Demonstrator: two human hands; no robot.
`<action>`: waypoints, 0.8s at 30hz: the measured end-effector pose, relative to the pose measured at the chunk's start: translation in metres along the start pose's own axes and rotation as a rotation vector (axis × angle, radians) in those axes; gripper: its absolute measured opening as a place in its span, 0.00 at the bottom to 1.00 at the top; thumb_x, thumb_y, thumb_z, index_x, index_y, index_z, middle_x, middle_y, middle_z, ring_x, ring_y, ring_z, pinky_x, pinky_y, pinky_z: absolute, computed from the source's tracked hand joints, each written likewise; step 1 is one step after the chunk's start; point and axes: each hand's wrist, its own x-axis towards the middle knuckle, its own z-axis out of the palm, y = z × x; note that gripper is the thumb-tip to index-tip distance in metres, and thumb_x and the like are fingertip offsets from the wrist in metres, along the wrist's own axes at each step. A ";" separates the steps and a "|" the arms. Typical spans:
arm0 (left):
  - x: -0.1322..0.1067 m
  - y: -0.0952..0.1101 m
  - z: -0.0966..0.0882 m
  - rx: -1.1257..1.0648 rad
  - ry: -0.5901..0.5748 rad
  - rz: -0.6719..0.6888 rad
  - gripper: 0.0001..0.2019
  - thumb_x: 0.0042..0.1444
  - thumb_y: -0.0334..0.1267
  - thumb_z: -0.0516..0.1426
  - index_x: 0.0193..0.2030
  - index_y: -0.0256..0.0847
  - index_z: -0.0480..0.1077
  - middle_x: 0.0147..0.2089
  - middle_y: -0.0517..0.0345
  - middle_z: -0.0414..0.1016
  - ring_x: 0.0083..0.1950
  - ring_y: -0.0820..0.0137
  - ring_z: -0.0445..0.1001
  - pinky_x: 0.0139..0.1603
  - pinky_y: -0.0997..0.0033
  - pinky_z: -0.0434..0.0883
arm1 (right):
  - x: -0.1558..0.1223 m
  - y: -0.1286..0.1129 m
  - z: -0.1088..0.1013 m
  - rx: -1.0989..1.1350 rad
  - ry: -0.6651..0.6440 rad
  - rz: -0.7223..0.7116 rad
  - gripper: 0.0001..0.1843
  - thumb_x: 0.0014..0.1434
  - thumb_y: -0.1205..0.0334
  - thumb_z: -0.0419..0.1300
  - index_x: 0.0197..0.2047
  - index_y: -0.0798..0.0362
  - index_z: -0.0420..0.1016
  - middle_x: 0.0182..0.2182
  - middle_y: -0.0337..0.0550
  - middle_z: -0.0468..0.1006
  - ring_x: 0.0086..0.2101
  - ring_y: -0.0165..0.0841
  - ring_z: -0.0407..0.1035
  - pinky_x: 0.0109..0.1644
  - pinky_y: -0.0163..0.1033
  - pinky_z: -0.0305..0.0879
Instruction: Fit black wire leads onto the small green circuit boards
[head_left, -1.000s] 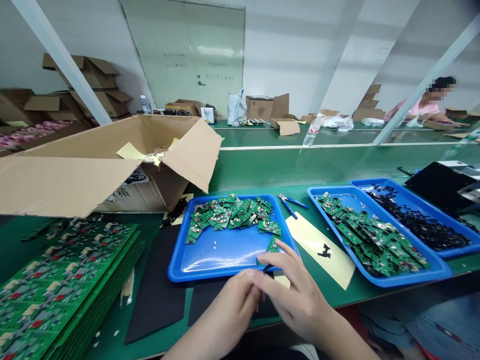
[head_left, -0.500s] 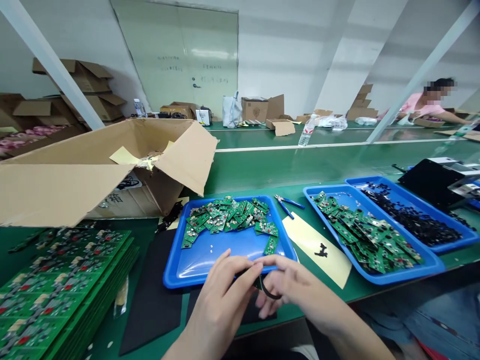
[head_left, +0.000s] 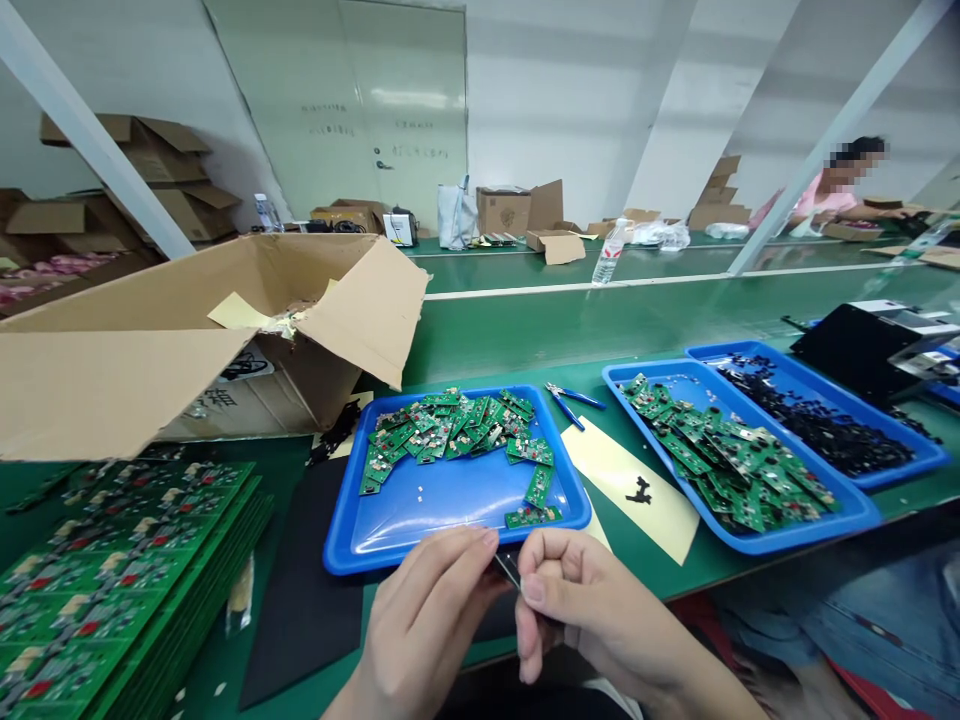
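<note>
My left hand (head_left: 431, 610) and my right hand (head_left: 577, 600) meet in front of the middle tray, fingers closed in a pinch. Between them is a small circuit board (head_left: 508, 568), seen nearly edge-on as a thin dark strip; fingers cover most of it. Just beyond, the blue tray (head_left: 442, 508) holds a heap of small green circuit boards (head_left: 457, 425) along its back and right side. One single board (head_left: 532, 516) lies at its front right corner, close to my right hand.
Stacked green panels (head_left: 112, 580) and an open carton (head_left: 337, 350) stand at left. Right of the middle tray lie blue-handled cutters (head_left: 574, 403) and yellow paper (head_left: 637, 510) with a black part. Further right are a board tray (head_left: 817, 535) and a black-parts tray (head_left: 911, 475). A person sits far right.
A single board now shows at the tray's front right, where my hands were. Both hands sit slightly lower, and my right fingers have curled in. The black loop seen at my right fingers is hidden.
</note>
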 end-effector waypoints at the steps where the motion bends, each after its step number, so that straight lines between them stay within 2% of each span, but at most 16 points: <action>1: 0.001 0.000 -0.001 0.012 -0.006 -0.001 0.10 0.60 0.26 0.57 0.48 0.30 0.70 0.40 0.48 0.78 0.43 0.71 0.77 0.46 0.78 0.74 | 0.001 -0.001 -0.001 -0.014 -0.008 0.023 0.20 0.47 0.53 0.71 0.28 0.56 0.65 0.17 0.38 0.78 0.17 0.27 0.73 0.21 0.26 0.65; 4: 0.003 0.001 -0.002 0.023 -0.016 -0.007 0.08 0.63 0.32 0.55 0.47 0.33 0.70 0.37 0.50 0.79 0.39 0.71 0.79 0.42 0.79 0.75 | 0.004 -0.003 -0.003 -0.087 -0.013 0.007 0.21 0.46 0.51 0.71 0.27 0.56 0.65 0.14 0.35 0.74 0.13 0.25 0.69 0.18 0.26 0.62; 9: 0.008 0.003 -0.003 -0.056 -0.031 -0.121 0.10 0.62 0.40 0.56 0.45 0.38 0.71 0.36 0.53 0.81 0.36 0.72 0.80 0.39 0.80 0.76 | 0.003 -0.008 0.000 -0.305 0.036 -0.116 0.22 0.49 0.47 0.68 0.31 0.55 0.65 0.16 0.34 0.73 0.14 0.22 0.65 0.20 0.26 0.61; 13: 0.007 0.007 -0.003 -0.181 -0.019 -0.199 0.14 0.59 0.41 0.58 0.50 0.42 0.71 0.38 0.54 0.82 0.37 0.70 0.81 0.40 0.78 0.77 | 0.002 -0.008 0.006 -0.429 0.115 -0.191 0.25 0.49 0.41 0.66 0.34 0.54 0.65 0.18 0.32 0.71 0.16 0.23 0.63 0.20 0.28 0.61; 17: -0.001 0.009 0.002 -0.329 -0.005 -0.355 0.18 0.57 0.40 0.61 0.55 0.49 0.71 0.42 0.54 0.81 0.40 0.67 0.81 0.42 0.73 0.79 | 0.004 0.000 0.010 -0.579 0.207 -0.319 0.22 0.55 0.41 0.61 0.29 0.54 0.67 0.18 0.34 0.69 0.18 0.24 0.63 0.22 0.30 0.60; 21: -0.005 0.010 0.012 -0.592 0.070 -0.557 0.23 0.56 0.39 0.62 0.59 0.55 0.67 0.44 0.56 0.80 0.41 0.66 0.81 0.37 0.76 0.80 | 0.004 0.008 0.010 -0.671 0.249 -0.461 0.18 0.60 0.46 0.57 0.30 0.54 0.68 0.18 0.34 0.68 0.19 0.25 0.63 0.23 0.30 0.60; 24: 0.000 0.009 0.012 -0.704 0.092 -0.670 0.19 0.54 0.38 0.64 0.53 0.56 0.72 0.42 0.59 0.79 0.42 0.68 0.80 0.38 0.79 0.79 | 0.000 0.009 0.009 -0.705 0.253 -0.517 0.16 0.61 0.49 0.56 0.32 0.54 0.70 0.19 0.35 0.69 0.21 0.27 0.65 0.26 0.31 0.63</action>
